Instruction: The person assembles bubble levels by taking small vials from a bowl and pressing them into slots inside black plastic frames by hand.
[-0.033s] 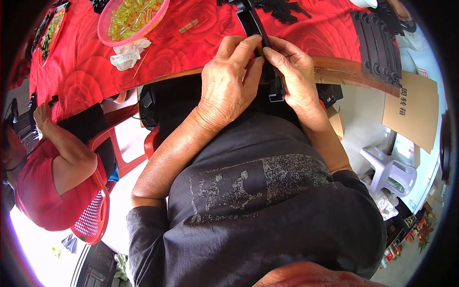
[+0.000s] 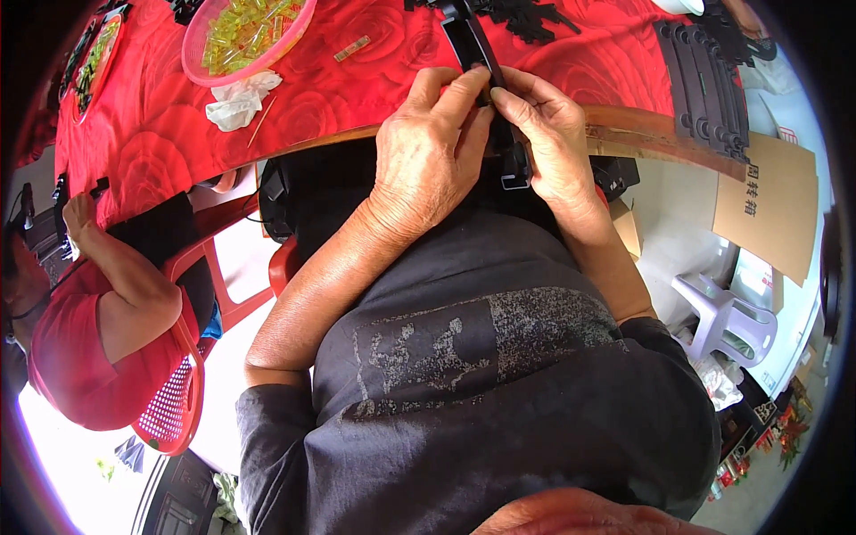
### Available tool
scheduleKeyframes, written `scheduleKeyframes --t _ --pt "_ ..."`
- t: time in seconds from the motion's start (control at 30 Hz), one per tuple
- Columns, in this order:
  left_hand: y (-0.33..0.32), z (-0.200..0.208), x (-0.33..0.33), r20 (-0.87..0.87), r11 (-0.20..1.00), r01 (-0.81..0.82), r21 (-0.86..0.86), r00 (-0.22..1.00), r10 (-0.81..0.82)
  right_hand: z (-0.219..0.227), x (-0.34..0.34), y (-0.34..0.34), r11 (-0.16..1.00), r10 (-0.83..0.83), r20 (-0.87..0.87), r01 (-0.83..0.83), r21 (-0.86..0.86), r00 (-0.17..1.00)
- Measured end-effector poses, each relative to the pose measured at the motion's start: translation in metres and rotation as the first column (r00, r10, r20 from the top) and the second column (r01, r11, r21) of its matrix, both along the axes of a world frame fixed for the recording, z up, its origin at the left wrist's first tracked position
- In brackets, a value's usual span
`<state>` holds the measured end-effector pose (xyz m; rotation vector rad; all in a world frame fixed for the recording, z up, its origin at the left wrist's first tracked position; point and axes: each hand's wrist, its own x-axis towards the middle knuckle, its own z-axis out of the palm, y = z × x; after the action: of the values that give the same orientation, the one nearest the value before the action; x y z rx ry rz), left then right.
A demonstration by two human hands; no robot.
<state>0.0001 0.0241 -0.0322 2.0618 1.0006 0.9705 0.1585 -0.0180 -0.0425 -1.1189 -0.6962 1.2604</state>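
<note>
A long, narrow black plastic frame (image 2: 478,37) slants over the table's near edge, its far end above the red cloth and its hooked near end close to my waist. My left hand (image 2: 419,153) is closed on its left side, with thumb and forefinger pinched near the middle of the frame. Opposite it, my right hand (image 2: 555,147) grips the other side, the thumb pressed on the frame. Something small and yellowish shows between the fingertips, too hidden to name.
A pink bowl (image 2: 191,55) holds several clear yellow-green pieces; a similar loose piece (image 2: 351,48) and crumpled tissue (image 2: 239,100) lie nearby. Black frames (image 2: 704,94) are stacked at right. A person in red (image 2: 89,348) sits at left. A lilac stool (image 2: 722,316) stands right.
</note>
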Motion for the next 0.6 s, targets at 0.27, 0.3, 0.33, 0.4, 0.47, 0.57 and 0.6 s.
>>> scheduleKeyframes --t 0.27,0.3,0.33,0.4,0.47,0.57,0.6 --pt "-0.0020 0.0026 -0.0007 -0.132 0.996 0.031 0.082 0.991 -0.020 -0.0014 -0.0027 0.0003 0.997 -0.061 0.052 0.059 0.041 0.997" --pt "-0.0020 0.0035 -0.0009 -0.159 0.995 0.030 0.098 0.987 -0.014 -0.0009 -0.0030 0.0002 0.998 -0.058 0.069 0.055 0.043 0.996" --pt "-0.0018 0.0035 -0.0009 -0.159 0.995 0.030 0.098 0.987 -0.014 -0.0007 -0.0031 0.0001 0.998 -0.055 0.087 0.051 0.046 0.995" --pt "-0.0014 0.0035 -0.0009 -0.161 0.994 0.043 0.101 0.987 -0.026 -0.0019 -0.0031 0.0000 0.998 -0.052 0.086 0.047 0.051 0.995" --pt "0.0003 0.0009 -0.0004 -0.108 0.997 0.038 0.063 0.994 -0.032 -0.0011 -0.0034 -0.0003 0.997 -0.049 0.086 0.045 0.056 0.995" --pt "0.0012 0.0056 0.0031 0.040 0.997 -0.026 -0.077 0.999 0.029 0.0037 -0.0055 -0.0002 0.998 -0.036 0.074 0.033 0.046 0.997" --pt "0.0011 0.0071 0.0047 0.128 0.980 -0.072 -0.186 0.987 0.097 0.0041 -0.0056 -0.0005 0.999 -0.028 0.080 0.025 0.044 0.996"
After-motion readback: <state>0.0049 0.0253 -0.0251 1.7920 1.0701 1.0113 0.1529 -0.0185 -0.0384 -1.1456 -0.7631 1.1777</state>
